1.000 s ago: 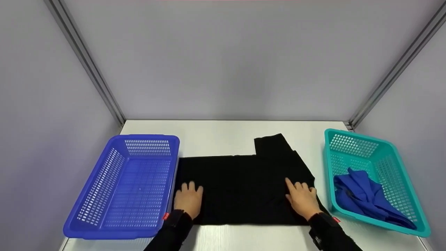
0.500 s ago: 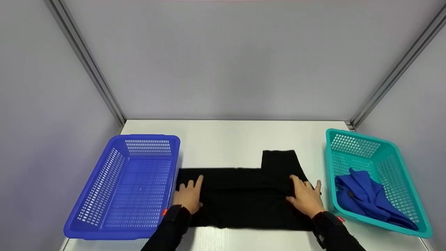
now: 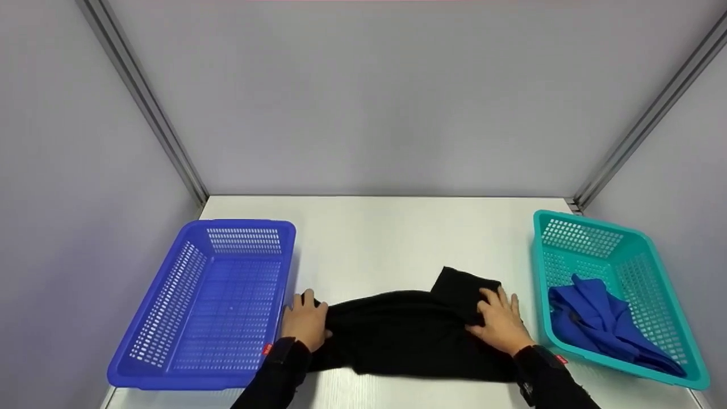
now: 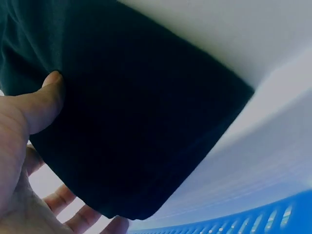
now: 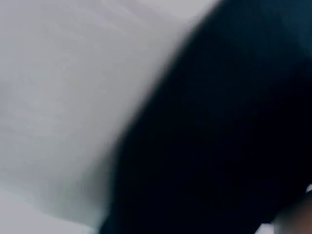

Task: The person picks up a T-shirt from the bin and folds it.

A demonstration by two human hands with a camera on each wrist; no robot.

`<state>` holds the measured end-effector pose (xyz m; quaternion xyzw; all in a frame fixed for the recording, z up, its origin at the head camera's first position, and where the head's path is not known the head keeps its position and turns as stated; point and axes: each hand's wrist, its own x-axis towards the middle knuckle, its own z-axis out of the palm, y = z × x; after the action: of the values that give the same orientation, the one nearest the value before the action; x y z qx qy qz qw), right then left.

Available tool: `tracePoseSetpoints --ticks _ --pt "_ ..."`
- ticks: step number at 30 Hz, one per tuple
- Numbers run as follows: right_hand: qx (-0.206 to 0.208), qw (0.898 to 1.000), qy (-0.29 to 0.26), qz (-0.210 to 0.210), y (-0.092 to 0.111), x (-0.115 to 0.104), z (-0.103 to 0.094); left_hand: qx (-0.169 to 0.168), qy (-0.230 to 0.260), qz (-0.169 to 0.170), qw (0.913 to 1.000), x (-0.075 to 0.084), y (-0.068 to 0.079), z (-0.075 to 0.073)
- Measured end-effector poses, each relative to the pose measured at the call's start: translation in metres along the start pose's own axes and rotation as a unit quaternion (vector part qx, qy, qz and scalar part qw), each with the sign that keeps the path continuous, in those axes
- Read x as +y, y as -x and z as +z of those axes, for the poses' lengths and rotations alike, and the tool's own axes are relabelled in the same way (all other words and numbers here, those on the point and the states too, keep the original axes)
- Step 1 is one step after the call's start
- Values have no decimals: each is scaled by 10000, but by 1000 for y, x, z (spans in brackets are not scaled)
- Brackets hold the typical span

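Observation:
A folded black T-shirt point(image 3: 397, 335) lies across the near part of the white table, its sleeve point(image 3: 463, 289) sticking out at the far right. My left hand point(image 3: 305, 324) grips its left end. In the left wrist view, the thumb point(image 4: 51, 92) lies on top of the black cloth point(image 4: 136, 107) and the fingers reach underneath it. My right hand point(image 3: 501, 321) holds the right end beside the sleeve. Between both hands the far edge bows and the cloth wrinkles. The right wrist view is blurred, mostly filled by black cloth point(image 5: 209, 126).
To the left stands a blue perforated basket point(image 3: 287, 255) with nothing in it. On the right, a teal basket point(image 3: 539, 272) contains a crumpled blue cloth point(image 3: 602, 318). Grey panels point(image 3: 386, 102) enclose the table point(image 3: 363, 238) at the back and sides.
The T-shirt's far edge and sleeve have come nearer to me, and the flat cloth has bunched up. Both hands have gone from lying spread on it to gripping its ends.

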<state>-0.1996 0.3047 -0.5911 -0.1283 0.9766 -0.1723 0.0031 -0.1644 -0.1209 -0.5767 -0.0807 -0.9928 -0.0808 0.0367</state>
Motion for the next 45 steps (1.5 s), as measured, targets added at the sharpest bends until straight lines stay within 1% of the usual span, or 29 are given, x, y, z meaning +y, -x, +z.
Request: tracePoseSetpoints --ticks 3,4,5,6,8,10,12,14,15,17,19,22,24,27,30,32,35,38,40,43,45 --pt "-560 9972 -429 250 -2 2 -3 -168 43 -31 9998 0 1 -3" --pt "-629 9959 -546 361 -3 2 -3 -224 51 -53 9997 0 1 -3" --pt "-612 9948 -664 480 -4 2 -4 -261 49 -76 9996 0 1 -4" --pt "-505 9940 -763 600 -5 3 -5 -269 27 -97 9996 0 2 -5" --pt "-133 9933 -865 752 -7 3 -7 -188 -11 -104 9998 -1 2 -5" --pt "188 9945 -682 779 -8 4 -8 -71 -12 -107 9999 0 1 -5" --pt "281 9951 -447 840 -8 5 -9 47 6 -118 9999 0 1 -4" --pt "90 9956 -210 914 -8 5 -11 139 -71 -99 9998 1 -1 -4" --pt "-91 9948 -151 1002 -9 5 -12 167 -119 -96 9997 2 -1 -4" --pt "-408 9917 -166 1207 -10 5 -15 193 -274 -66 9994 3 -2 -5" --pt "-626 9894 -79 1308 -13 5 -17 166 -397 1 9991 4 -3 -8" --pt "-743 9893 123 1251 -17 5 -20 -59 -319 69 9994 5 -4 -15" --pt "-680 9906 223 1163 -20 4 -23 -364 -55 9 9993 6 -6 -20" --pt "-605 9924 160 1063 -22 3 -27 -848 389 -191 9955 8 -9 -28" --pt "-624 9930 -64 996 -22 4 -29 -1049 556 -276 9925 10 -12 -35" --pt "-664 9931 -151 955 -22 5 -30 -1025 499 -274 9931 12 -13 -40" --pt "-647 9934 -226 918 -23 5 -31 -901 308 -285 9951 15 -15 -45" --pt "-652 9924 -383 970 -26 5 -34 -752 139 -313 9966 17 -20 -51" --pt "-731 9905 -496 1050 -31 5 -38 -595 28 -286 9978 18 -24 -53" --pt "-977 9865 -569 1181 -41 3 -48 -280 -110 -248 9992 17 -32 -57" --pt "-981 9866 -575 1167 -48 3 -57 -65 -206 -217 9995 14 -37 -60"
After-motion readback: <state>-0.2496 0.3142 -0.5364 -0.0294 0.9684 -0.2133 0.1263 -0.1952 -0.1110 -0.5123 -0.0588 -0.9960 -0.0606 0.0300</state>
